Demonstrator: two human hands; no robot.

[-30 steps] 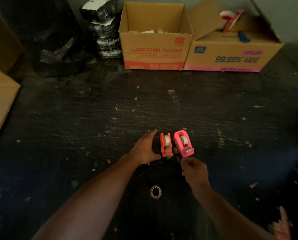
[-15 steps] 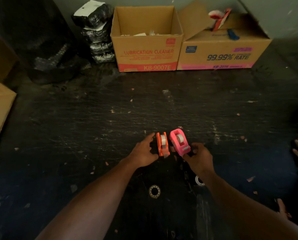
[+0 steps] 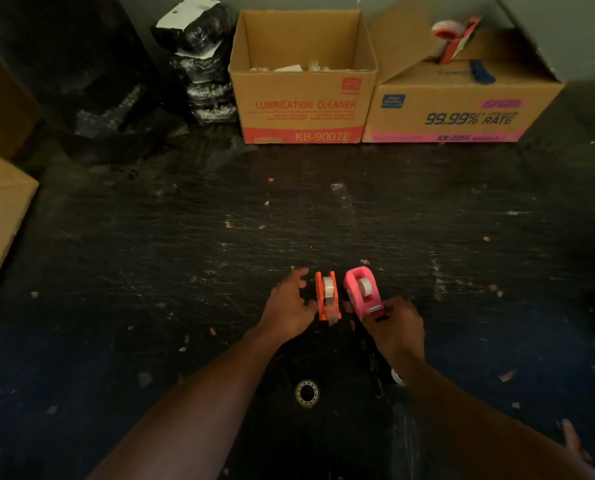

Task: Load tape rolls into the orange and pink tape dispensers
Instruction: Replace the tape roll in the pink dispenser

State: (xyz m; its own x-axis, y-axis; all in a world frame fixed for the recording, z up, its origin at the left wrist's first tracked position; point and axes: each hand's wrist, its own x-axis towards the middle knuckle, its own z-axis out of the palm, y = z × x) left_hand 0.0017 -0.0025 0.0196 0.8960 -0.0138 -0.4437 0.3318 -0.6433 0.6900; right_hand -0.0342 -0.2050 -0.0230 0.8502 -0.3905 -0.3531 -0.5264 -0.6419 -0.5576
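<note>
Left hand (image 3: 289,306), fingers loosely spread, flanks the orange dispenser (image 3: 328,296) as the right hand (image 3: 398,327) pinches the pink dispenser (image 3: 362,292) at its cutter end, where teeth could nick skin.

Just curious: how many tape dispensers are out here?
2. The orange dispenser stands by the left hand; the pink dispenser, right of it, at the right hand. More may be hidden.

1. Left forearm (image 3: 199,403), bare, slants in from the near left, angling far and right.
2. Left grip (image 3: 287,306) is palm down, fingers loose and spread, forefinger pointing far.
3. Right forearm (image 3: 462,420), bare too, slants in from the near right, angling left.
4. Right grip (image 3: 394,323) is knuckles up, fingers curled, pinching the near end of the pink tape dispenser (image 3: 362,292).
5. The grips are near each other, not touching.
</note>
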